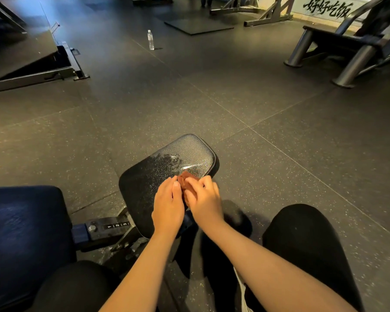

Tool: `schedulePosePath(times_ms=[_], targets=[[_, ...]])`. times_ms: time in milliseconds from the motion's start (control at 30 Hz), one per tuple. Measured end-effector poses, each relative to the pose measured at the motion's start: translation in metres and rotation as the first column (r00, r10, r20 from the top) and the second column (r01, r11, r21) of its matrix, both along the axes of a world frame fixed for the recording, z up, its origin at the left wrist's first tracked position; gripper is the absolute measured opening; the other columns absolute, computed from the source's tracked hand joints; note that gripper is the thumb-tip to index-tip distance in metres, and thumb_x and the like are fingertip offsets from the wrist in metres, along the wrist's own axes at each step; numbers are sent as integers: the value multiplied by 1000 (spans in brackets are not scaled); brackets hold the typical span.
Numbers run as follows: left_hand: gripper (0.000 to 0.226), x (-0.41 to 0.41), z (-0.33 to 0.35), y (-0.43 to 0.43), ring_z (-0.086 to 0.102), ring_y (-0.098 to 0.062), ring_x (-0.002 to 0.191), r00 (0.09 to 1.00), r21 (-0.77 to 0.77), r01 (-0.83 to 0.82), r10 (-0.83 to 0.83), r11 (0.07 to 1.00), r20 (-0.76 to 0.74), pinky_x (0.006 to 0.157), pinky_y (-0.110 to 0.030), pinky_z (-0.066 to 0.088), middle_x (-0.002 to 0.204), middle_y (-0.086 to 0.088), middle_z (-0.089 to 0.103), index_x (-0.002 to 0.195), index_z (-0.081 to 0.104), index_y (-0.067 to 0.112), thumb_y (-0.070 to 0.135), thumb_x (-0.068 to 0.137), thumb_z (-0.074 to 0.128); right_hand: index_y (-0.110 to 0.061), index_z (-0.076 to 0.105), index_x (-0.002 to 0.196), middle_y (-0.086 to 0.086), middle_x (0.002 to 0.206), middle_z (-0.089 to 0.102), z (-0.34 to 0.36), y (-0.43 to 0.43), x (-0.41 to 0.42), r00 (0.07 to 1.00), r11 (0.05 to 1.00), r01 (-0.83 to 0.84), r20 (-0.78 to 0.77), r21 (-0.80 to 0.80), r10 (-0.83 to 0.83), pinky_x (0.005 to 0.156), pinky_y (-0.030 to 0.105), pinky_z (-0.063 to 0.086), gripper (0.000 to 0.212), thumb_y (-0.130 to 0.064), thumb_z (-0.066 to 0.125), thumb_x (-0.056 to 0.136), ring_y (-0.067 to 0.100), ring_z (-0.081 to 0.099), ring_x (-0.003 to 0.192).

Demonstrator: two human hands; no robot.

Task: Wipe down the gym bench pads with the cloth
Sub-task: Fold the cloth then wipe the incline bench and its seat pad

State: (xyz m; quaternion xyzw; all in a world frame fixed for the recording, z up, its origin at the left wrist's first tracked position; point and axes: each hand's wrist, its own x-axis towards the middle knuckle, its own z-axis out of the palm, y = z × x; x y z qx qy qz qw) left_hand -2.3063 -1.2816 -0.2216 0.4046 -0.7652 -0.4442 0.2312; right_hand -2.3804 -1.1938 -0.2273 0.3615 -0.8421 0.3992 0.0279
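Observation:
A black seat pad (167, 161) lies in front of me, with a wet smear across its middle. A small brown cloth (185, 180) is bunched up between my two hands over the pad's near right part. My left hand (168, 203) holds the cloth from the left, fingers curled against it. Gripping it from the right is my right hand (204, 201), fingers bent over it. Most of the cloth is hidden by my fingers. A dark blue back pad (20, 233) fills the lower left.
The bench's adjuster bracket (113, 227) marked 1, 2, 3 joins the two pads. My knees in black are at the bottom. A water bottle (150, 40) stands on the rubber floor far ahead. Other machines stand at far left (32, 64) and far right (347, 48).

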Motion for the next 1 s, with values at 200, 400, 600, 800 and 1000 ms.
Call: schedulePosePath(times_ms=[200, 400, 600, 800, 1000], targets=[[54, 3, -1, 1, 47, -18, 129, 998, -24, -47, 48, 999, 34, 98, -36, 39, 138, 11, 57, 129, 62, 23, 48, 101, 22, -30, 64, 117, 0, 104, 48, 16, 0, -24, 999, 1000, 17, -32, 23, -16, 80, 37, 47, 27, -23, 61, 92, 23, 50, 95], [64, 4, 0, 4, 46, -14, 136, 1000, -38, -30, 30, 999, 0, 112, -40, 40, 145, 7, 56, 140, 58, 25, 53, 97, 20, -29, 65, 125, -1, 105, 45, 16, -6, -26, 990, 990, 139, -36, 21, -138, 81, 36, 45, 32, -27, 64, 93, 20, 42, 93], [35, 2, -3, -1, 59, -35, 101, 999, 62, -22, 23, 998, -28, 85, -58, 50, 98, -1, 66, 88, 57, 29, 42, 100, 27, -27, 67, 121, 1, 100, 52, 1, -1, -1, 995, 993, -73, -65, 95, 79, 78, 41, 51, 32, -27, 67, 89, 28, 52, 88], [54, 7, -1, 1, 43, -15, 139, 1000, 10, 0, 0, 1000, -3, 118, -40, 33, 150, 6, 52, 142, 57, 23, 43, 102, 27, -20, 63, 124, 2, 107, 43, 30, -5, -47, 989, 998, 56, -136, 29, -51, 78, 37, 46, 30, -16, 55, 95, 16, 34, 99], [46, 6, 7, -2, 47, -12, 134, 995, 134, -98, 101, 986, -13, 103, -26, 32, 145, 7, 56, 143, 56, 30, 37, 106, 29, -12, 65, 119, 8, 120, 48, 13, -11, -29, 952, 992, 39, -307, 117, -1, 93, 44, 51, 34, -13, 65, 85, 28, 41, 117]])
